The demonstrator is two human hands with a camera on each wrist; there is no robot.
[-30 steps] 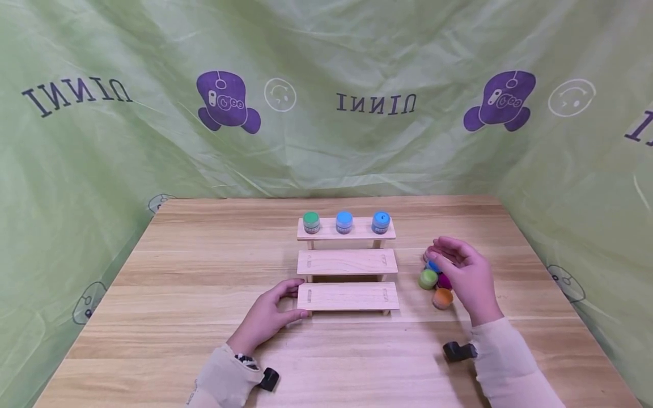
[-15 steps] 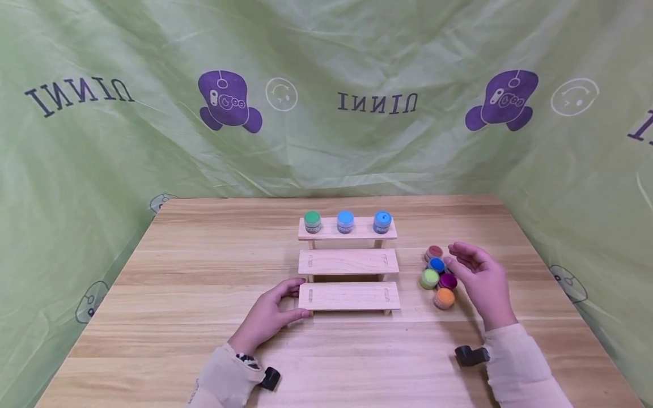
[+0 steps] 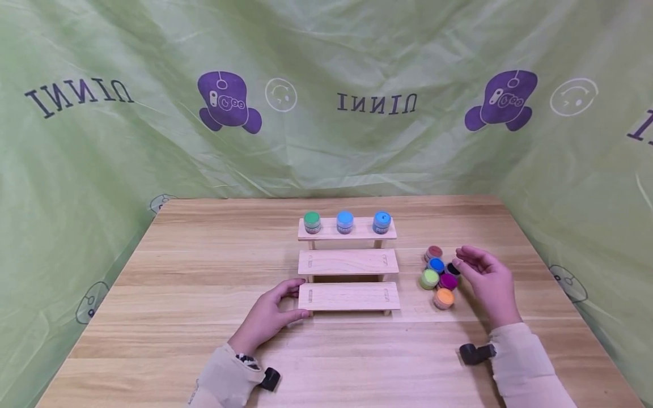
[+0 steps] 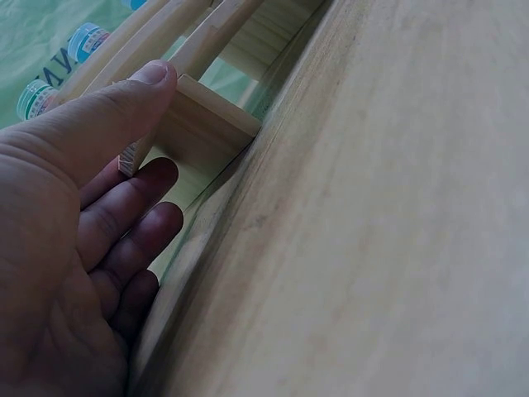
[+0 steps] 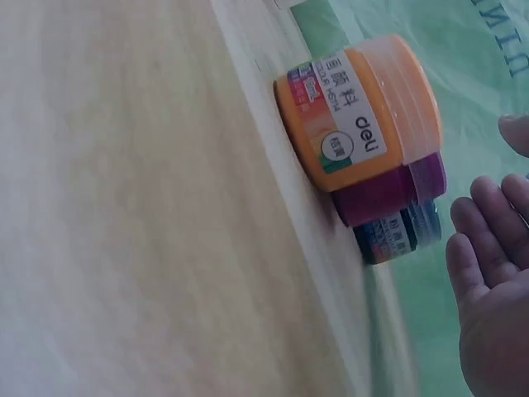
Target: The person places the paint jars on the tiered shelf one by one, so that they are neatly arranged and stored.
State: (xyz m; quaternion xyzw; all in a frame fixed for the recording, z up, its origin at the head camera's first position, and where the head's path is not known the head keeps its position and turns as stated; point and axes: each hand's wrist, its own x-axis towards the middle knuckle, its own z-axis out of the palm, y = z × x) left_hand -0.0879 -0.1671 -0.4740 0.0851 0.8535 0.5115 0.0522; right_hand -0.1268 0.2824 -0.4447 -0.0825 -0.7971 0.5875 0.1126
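The left hand [image 3: 267, 317] holds the left end of the lowest step of a wooden rack [image 3: 348, 296]; in the left wrist view its thumb lies along the board's end, with curved fingers beside it. On the top step stand a green jar [image 3: 312, 222] and two blue jars [image 3: 344, 222]. The right hand [image 3: 491, 286] hovers beside a black-topped jar [image 3: 452, 269], thumb and fingers apart, holding nothing. Clustered there are dark red [image 3: 433, 253], blue [image 3: 436, 266], light green [image 3: 429, 279], purple [image 3: 448, 281] and orange [image 3: 444, 298] jars. The right wrist view shows the orange jar [image 5: 355, 116] nearest.
The rack's middle step [image 3: 348, 261] and lowest step bear no jars. A wood-grain table [image 3: 204, 249] lies beneath everything. Green printed cloth [image 3: 316, 153] hangs behind it and on both sides.
The right hand has drawn back to the right from over the jars, uncovering the dark red, blue, purple and black-topped ones. The left hand and the rack stay in place.
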